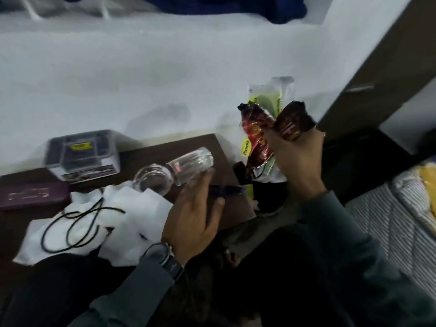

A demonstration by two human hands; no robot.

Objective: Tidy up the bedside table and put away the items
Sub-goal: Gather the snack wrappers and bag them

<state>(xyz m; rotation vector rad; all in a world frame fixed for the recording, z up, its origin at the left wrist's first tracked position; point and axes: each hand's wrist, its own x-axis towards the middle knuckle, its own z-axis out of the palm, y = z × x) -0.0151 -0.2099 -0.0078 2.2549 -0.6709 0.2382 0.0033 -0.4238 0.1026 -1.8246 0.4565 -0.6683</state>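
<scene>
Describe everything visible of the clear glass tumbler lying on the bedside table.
The glass tumbler is clear, ribbed glass with a small reddish mark on its side. It lies tipped on its side on the dark table, beside a round glass dish. The left hand has fingertips at its lower side; contact is unclear through blur.

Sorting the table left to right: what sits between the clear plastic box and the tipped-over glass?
In the head view, only bare dark tabletop separates the clear plastic box from the tipped glass; a round glass dish lies just below that gap.

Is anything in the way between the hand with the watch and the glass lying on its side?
No. The left hand already has its fingertips at the tipped-over glass, with nothing visible between them. A second glass sits just beside it.
</scene>
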